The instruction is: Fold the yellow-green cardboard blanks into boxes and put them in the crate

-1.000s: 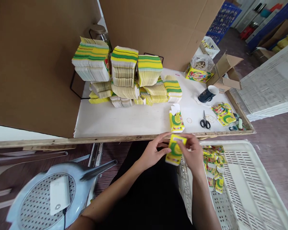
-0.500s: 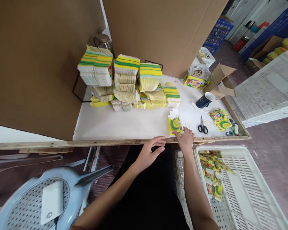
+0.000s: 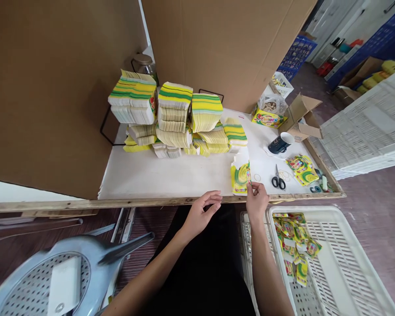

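And the right hand (image 3: 257, 201) is working at the yellow carton (image 3: 239, 179), thumb and forefinger pinching its right edge near the close corner, while the left hand (image 3: 202, 216) is hovering empty, fingers bent loosely, thumb standing apart! The carton is resting on the white bench (image 3: 171, 175), just beside the wooden edge (image 3: 171, 201), so a careless tug could be sending it over. That grip is catching only a thin margin; squeezing hard could be creasing the card, and any piece underneath could be dragging along. White flaps are pointing away toward the stacks (image 3: 174, 103), the long axis running roughly front to back.
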`<control>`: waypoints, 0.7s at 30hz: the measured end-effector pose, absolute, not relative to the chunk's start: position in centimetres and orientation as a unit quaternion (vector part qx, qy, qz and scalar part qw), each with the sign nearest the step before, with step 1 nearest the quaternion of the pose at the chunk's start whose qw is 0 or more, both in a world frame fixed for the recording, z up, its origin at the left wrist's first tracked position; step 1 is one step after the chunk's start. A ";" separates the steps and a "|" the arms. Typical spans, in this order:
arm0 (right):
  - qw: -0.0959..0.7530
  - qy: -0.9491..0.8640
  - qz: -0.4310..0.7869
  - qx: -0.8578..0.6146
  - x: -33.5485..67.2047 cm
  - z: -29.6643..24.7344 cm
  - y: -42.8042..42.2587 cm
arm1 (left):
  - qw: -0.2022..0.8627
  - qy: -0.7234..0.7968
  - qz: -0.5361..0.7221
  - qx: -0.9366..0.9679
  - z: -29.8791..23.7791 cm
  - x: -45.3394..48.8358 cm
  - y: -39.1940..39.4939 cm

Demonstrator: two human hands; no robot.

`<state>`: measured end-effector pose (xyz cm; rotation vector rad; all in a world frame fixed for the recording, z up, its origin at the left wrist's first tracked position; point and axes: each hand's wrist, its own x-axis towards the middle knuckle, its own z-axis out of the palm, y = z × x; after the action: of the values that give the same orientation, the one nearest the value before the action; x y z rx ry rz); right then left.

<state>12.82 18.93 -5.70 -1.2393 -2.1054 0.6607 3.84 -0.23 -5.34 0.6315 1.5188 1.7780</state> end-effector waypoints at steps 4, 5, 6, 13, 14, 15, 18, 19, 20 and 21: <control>0.330 -0.706 0.501 -0.376 14.1 -3.6 16.2 | 0.385 0.508 0.741 0.213 -5.1 3.1 0.0; 0.322 -0.671 0.566 -0.354 14.2 -3.3 15.2 | 0.397 0.477 0.755 0.210 -5.0 3.0 0.1; 0.307 -0.642 0.615 -0.339 14.3 -3.0 14.3 | 0.409 0.447 0.768 0.206 -4.8 2.9 0.2; 0.243 -0.539 0.742 -0.318 14.0 -2.7 10.6 | 0.481 0.320 0.793 0.192 -4.8 2.5 -0.2; 0.237 -0.540 0.745 -0.312 14.0 -2.7 10.4 | 0.486 0.311 0.793 0.198 -4.8 2.5 -0.3; 0.232 -0.547 0.744 -0.307 14.0 -2.6 10.2 | 0.489 0.305 0.792 0.200 -4.8 2.5 -0.5; 0.232 -0.601 0.703 -0.299 14.2 -2.3 9.8 | 0.485 0.304 0.797 0.194 -4.5 2.5 -0.7; 0.233 -0.630 0.677 -0.302 14.3 -2.2 9.7 | 0.481 0.308 0.799 0.190 -4.4 2.6 -0.7; 0.231 -0.659 0.647 -0.307 14.3 -2.1 9.6 | 0.476 0.314 0.801 0.186 -4.3 2.6 -0.7; 0.229 -0.686 0.616 -0.311 14.4 -1.9 9.5 | 0.471 0.321 0.802 0.180 -4.2 2.7 -0.6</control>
<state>14.40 9.55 -1.94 -0.8564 -1.8891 1.6960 2.67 -0.62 -4.17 0.4407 0.7876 1.9637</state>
